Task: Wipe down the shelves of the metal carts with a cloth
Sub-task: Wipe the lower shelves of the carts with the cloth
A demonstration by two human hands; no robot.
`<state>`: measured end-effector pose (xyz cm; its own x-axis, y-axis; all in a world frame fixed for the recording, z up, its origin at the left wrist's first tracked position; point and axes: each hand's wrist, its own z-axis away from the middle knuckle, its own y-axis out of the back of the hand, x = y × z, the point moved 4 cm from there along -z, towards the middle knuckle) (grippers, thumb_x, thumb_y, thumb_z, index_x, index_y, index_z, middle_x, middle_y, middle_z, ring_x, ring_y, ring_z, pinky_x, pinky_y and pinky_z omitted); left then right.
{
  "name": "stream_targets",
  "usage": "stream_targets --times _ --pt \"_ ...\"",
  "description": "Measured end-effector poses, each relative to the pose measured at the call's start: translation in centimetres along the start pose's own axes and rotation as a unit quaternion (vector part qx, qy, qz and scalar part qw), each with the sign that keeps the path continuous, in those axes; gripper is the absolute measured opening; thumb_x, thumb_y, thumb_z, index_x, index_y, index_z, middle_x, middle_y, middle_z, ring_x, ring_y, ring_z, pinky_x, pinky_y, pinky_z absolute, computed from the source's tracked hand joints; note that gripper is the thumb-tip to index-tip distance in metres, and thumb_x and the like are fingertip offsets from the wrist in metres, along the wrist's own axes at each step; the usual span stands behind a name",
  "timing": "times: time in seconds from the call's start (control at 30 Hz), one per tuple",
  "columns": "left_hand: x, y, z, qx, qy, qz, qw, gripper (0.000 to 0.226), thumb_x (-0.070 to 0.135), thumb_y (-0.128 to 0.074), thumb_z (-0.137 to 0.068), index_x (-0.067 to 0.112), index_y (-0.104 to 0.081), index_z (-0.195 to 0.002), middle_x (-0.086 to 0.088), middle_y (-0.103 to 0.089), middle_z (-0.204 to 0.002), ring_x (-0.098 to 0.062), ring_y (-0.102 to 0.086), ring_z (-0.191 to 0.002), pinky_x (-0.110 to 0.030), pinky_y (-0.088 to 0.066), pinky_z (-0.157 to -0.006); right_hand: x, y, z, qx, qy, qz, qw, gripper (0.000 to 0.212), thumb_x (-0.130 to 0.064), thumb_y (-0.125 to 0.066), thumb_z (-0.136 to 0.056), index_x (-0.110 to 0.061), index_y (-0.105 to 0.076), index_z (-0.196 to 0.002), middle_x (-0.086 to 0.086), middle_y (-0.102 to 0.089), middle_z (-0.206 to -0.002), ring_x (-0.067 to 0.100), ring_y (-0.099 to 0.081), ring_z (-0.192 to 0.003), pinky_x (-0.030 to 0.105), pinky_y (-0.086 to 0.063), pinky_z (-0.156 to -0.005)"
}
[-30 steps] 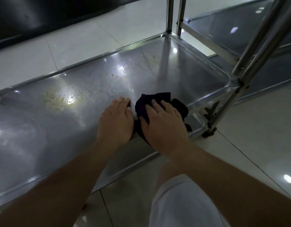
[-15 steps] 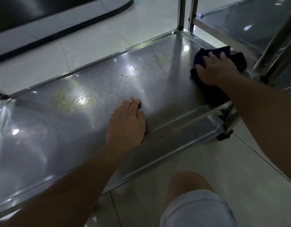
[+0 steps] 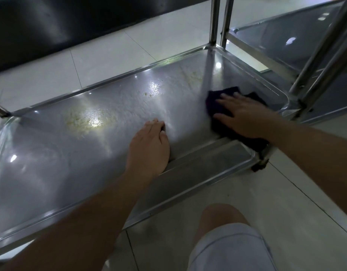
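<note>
A low steel cart shelf [image 3: 51, 163] stretches across the view, with yellowish crumbly stains at its left middle [image 3: 79, 120] and far right [image 3: 192, 77]. My right hand [image 3: 245, 116] lies flat with spread fingers on a dark purple cloth [image 3: 213, 98], pressing it onto the shelf's right end near the front rim. My left hand [image 3: 149, 145] rests palm down on the bare shelf at the front edge, fingers together, holding nothing. Part of the cloth is hidden under my right palm.
A second metal cart [image 3: 286, 42] stands close at the right, its posts [image 3: 325, 47] crossing in front of the shelf corner. Two upright posts [image 3: 219, 20] rise at the far corner. A caster [image 3: 258, 167] sits under the front right. White tiled floor surrounds; my knee [image 3: 221, 218] is below.
My right hand first swept the cloth from beside my left hand out to the far right corner, then pulled it back toward the front rim. My left hand stayed put.
</note>
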<state>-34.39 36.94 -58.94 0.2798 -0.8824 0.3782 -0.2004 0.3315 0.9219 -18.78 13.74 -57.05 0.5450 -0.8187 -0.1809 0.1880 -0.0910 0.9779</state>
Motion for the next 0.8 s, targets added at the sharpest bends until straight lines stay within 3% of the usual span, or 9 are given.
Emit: stream_targets --times 0.1,0.23,0.33,0.47,0.6,0.7,0.8 --pt "0.2 0.1 0.0 0.002 0.000 -0.001 1.000 0.048 0.029 -0.030 -0.111 0.020 -0.045 -0.156 -0.001 -0.036 -0.168 -0.021 -0.029 -0.156 -0.042 -0.020 -0.128 6.6 1.9 0.5 0.006 -0.106 0.058 0.993 0.066 -0.056 -0.017 -0.105 -0.028 -0.033 -0.162 0.010 -0.020 -0.172 0.040 -0.018 -0.156 0.049 -0.016 -0.126" --pt "0.4 0.2 0.1 0.005 0.005 -0.006 1.000 0.047 0.029 -0.030 -0.112 0.018 -0.047 -0.154 -0.003 -0.039 -0.166 -0.023 -0.031 -0.154 -0.041 -0.020 -0.127 5.6 1.4 0.8 0.034 -0.147 0.013 0.989 0.068 -0.057 -0.024 -0.107 -0.019 -0.032 -0.163 0.009 -0.023 -0.171 0.039 -0.022 -0.155 0.049 -0.021 -0.125" --pt "0.5 0.3 0.1 0.012 0.003 -0.009 1.000 0.043 0.028 -0.031 -0.110 0.015 -0.055 -0.142 -0.007 -0.054 -0.149 -0.028 -0.048 -0.138 -0.045 -0.034 -0.118 -0.5 -0.3 1.9 0.050 -0.093 0.002 0.994 0.068 -0.060 -0.029 -0.106 -0.021 -0.034 -0.162 0.002 -0.025 -0.171 0.033 -0.023 -0.156 0.045 -0.022 -0.123" --pt "0.7 1.2 0.7 0.079 0.002 0.028 0.997 0.031 0.021 -0.042 -0.107 0.010 -0.065 -0.124 -0.007 -0.060 -0.128 -0.026 -0.059 -0.112 -0.038 -0.047 -0.095 -9.4 -3.1 4.3 0.059 -0.008 -0.013 0.998 0.071 -0.064 -0.019 -0.100 -0.031 -0.032 -0.162 -0.007 -0.025 -0.171 0.024 -0.019 -0.159 0.045 -0.018 -0.125" --pt "0.5 2.5 1.9 0.114 -0.002 0.052 0.992 0.025 0.015 -0.048 -0.105 0.009 -0.066 -0.121 -0.009 -0.062 -0.124 -0.028 -0.063 -0.103 -0.040 -0.052 -0.086 -10.3 -3.6 4.4 0.062 -0.013 -0.016 0.998 0.064 -0.062 -0.025 -0.105 -0.033 -0.030 -0.163 -0.009 -0.022 -0.171 0.021 -0.015 -0.159 0.044 -0.014 -0.127" --pt "-0.9 3.8 2.3 0.097 0.013 0.067 0.993 0.026 0.020 -0.045 -0.108 0.014 -0.063 -0.126 -0.006 -0.057 -0.130 -0.028 -0.061 -0.110 -0.041 -0.051 -0.093 -10.1 -3.7 4.2 0.060 -0.010 -0.012 0.998 0.063 -0.061 -0.026 -0.106 -0.033 -0.030 -0.163 -0.011 -0.022 -0.171 0.019 -0.015 -0.159 0.043 -0.015 -0.128" --pt "-4.4 5.9 4.0 0.048 0.021 0.009 0.999 0.032 0.022 -0.046 -0.108 0.016 -0.062 -0.134 -0.008 -0.056 -0.138 -0.030 -0.058 -0.121 -0.044 -0.047 -0.104 -10.4 -3.6 4.0 0.068 -0.019 -0.022 0.997 0.061 -0.059 -0.027 -0.107 -0.034 -0.033 -0.162 -0.012 -0.025 -0.170 0.018 -0.017 -0.159 0.043 -0.016 -0.127"
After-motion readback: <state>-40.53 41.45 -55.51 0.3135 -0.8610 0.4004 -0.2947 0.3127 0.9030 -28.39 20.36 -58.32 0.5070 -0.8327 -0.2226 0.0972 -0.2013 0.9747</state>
